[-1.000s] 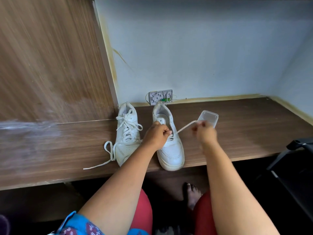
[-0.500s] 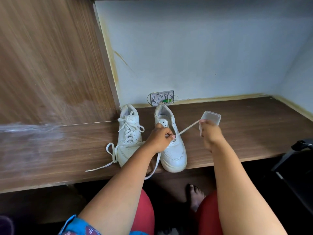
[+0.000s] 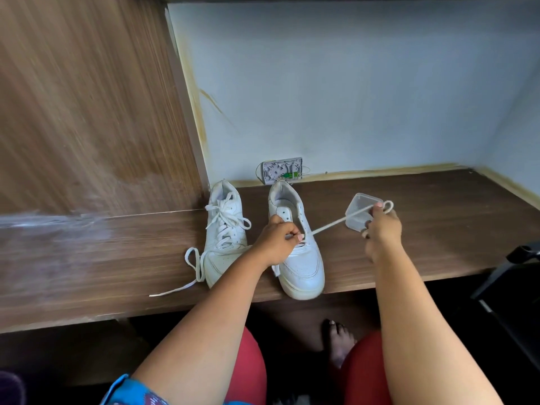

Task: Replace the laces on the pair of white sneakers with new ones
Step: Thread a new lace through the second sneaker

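2 white sneakers stand side by side on a brown wooden desk, toes toward the person and heels toward the pale wall. The left sneaker is fully laced, and its loose lace ends trail off to the left across the desk. The right sneaker is partly unlaced, its upper eyelets bare, and its toe sits at the front edge of the desk.

The left hand rests on top of the right sneaker with fingers curled, pinching the lace where it leaves the eyelets. The right hand is off to the right of the shoe and grips the other part of the same lace, which runs taut between the 2 hands and ends in a small loop above the fingers. Just behind that hand sits a small clear plastic box; it may be touching the fingers, though the view is too poor to be sure.

A small wall socket plate sits at the base of the wall behind the shoes
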A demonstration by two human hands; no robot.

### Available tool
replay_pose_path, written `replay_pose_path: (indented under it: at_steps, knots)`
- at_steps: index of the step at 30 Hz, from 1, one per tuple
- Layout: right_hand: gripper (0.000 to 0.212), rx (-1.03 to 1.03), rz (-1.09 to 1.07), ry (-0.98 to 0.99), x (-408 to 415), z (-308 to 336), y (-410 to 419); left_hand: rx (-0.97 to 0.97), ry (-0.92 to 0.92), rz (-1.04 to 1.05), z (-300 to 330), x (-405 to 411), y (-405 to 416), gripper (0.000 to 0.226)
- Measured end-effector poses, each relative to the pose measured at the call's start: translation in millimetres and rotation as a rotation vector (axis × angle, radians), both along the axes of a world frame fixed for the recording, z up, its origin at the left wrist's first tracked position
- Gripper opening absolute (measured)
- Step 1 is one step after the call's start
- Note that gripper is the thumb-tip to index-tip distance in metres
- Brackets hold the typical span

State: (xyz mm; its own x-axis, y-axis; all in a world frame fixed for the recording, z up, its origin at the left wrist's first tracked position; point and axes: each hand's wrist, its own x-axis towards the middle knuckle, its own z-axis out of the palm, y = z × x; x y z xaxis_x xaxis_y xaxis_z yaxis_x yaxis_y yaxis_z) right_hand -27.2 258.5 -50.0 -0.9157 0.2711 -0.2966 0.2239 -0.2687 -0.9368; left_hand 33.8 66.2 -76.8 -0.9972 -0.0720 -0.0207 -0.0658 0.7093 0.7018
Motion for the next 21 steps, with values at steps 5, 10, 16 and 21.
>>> replay_pose_path:
  at_steps: [5, 10, 16, 21]
  knots:
    - [0.031, 0.498, 0.621, 0.099, 12, -20, -25, -0.009, -0.016, -0.003, -1, -3, 0, 0.022]
    - [0.021, 0.793, 0.695, 0.175, 11, -34, -31, 0.002, -0.006, 0.003, -1, -4, -1, 0.016]
    - [0.025, 0.023, 0.152, -0.039, -3, -14, -8, 0.049, -0.007, -0.003, 1, 0, -1, 0.019]
    - [0.048, 0.445, -0.097, -0.035, -1, -16, -9, 0.099, -0.025, 0.022, 0, -2, -3, 0.022]
